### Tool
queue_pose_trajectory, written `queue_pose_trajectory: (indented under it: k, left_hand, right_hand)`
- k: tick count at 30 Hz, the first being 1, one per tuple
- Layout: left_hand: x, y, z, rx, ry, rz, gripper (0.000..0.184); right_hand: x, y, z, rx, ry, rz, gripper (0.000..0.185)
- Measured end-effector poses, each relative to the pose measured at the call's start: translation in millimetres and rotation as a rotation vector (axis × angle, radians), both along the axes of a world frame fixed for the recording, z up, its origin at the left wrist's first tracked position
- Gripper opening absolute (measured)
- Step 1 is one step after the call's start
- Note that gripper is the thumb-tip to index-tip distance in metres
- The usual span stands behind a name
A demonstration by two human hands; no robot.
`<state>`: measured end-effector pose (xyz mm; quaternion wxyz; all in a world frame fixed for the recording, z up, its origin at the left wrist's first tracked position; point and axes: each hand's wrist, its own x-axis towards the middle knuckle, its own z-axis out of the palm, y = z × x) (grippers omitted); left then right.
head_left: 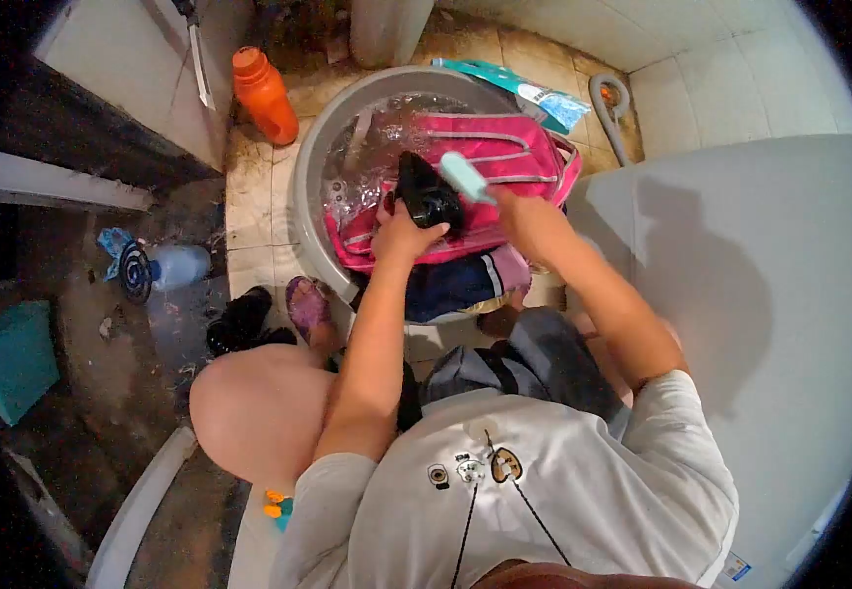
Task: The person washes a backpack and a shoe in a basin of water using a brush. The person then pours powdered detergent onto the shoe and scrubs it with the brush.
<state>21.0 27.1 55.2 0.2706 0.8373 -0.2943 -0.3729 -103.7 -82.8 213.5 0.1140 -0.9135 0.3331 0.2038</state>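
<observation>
My left hand [407,235] is closed on a wet, shiny black shoe [428,201], held tilted above the basin. My right hand [534,232] grips a pale mint-coloured brush [465,177] by its handle. The brush head is close beside the shoe; whether they touch I cannot tell. Beneath both hands is a round grey basin [310,187] with sudsy water [367,162] in its far left part. A bright pink bag with grey trim [534,162] lies in the basin. Dark blue cloth [450,287] hangs at its near edge.
An orange bottle [265,96] stands left of the basin, and a teal packet [514,86] lies across its far rim. A grey hose [607,103] curls near the wall. A large pale appliance [711,294] flanks my right side. Another black shoe [241,319] rests on the floor.
</observation>
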Motion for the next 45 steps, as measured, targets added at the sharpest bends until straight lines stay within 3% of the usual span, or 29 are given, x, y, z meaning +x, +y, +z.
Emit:
queue_pose_trajectory:
  k: [3,6,8,11,13,16,18,22,24,28,30,37,41,43,45]
  left_hand:
    - [0.0,-2.0,18.5,0.155,-0.080,-0.063,0.097]
    - [-2.1,0.8,2.5,0.120,-0.037,-0.051,0.095]
    - [-1.5,1.1,-6.5,0.078,-0.030,-0.044,0.093]
    - [3.9,1.9,-9.2,0.076,0.054,-0.043,0.091]
    - [3.2,3.6,-7.1,0.072,0.071,-0.033,0.091]
    - [3.5,2.7,-9.7,0.072,0.067,-0.023,0.089]
    - [0.2,5.3,-4.9,0.055,0.042,-0.001,0.089]
    - [1.7,5.8,-11.0,0.071,0.035,0.004,0.089]
    - [0.4,6.7,-3.2,0.082,0.037,0.008,0.086]
    - [3.1,8.3,0.4,0.070,0.055,0.031,0.084]
    - [4.0,8.6,-5.8,0.068,0.068,0.011,0.085]
    - [6.1,4.8,-16.6,0.031,0.070,0.051,0.084]
    - [7.5,6.5,-20.1,0.062,0.134,-0.011,0.083]
    - [6.6,4.1,-23.5,0.065,0.129,0.018,0.082]
    - [4.7,6.9,-17.2,0.036,0.053,0.034,0.080]
  right_hand:
    - [16.5,28.9,1.4,0.037,0.046,0.151,0.034]
    - [48.6,10.0,-63.2,-0.010,-0.065,0.164,0.030]
    - [82.3,-3.2,-95.3,-0.080,-0.071,0.048,0.021]
    - [85.9,-8.8,-114.2,-0.099,-0.092,0.016,0.022]
    - [63.9,-2.8,-85.9,0.038,0.078,0.120,0.024]
    - [42.2,24.9,-36.8,0.091,0.097,0.178,0.024]
    - [44.3,34.1,-37.4,0.036,0.114,0.123,0.028]
    - [84.4,7.5,-97.6,-0.005,0.059,0.181,0.029]
    - [98.2,6.3,-106.1,-0.099,0.013,0.048,0.028]
    - [65.6,23.4,-60.7,-0.032,0.014,0.129,0.028]
    - [53.5,36.8,-29.9,0.055,0.150,0.214,0.028]
    - [99.8,-0.1,-115.2,-0.130,0.044,0.163,0.024]
    - [89.5,7.5,-84.3,-0.079,0.022,0.083,0.024]
    - [69.2,19.0,-53.1,0.011,0.175,0.232,0.024]
    - [64.0,31.2,-45.5,0.011,0.200,0.220,0.026]
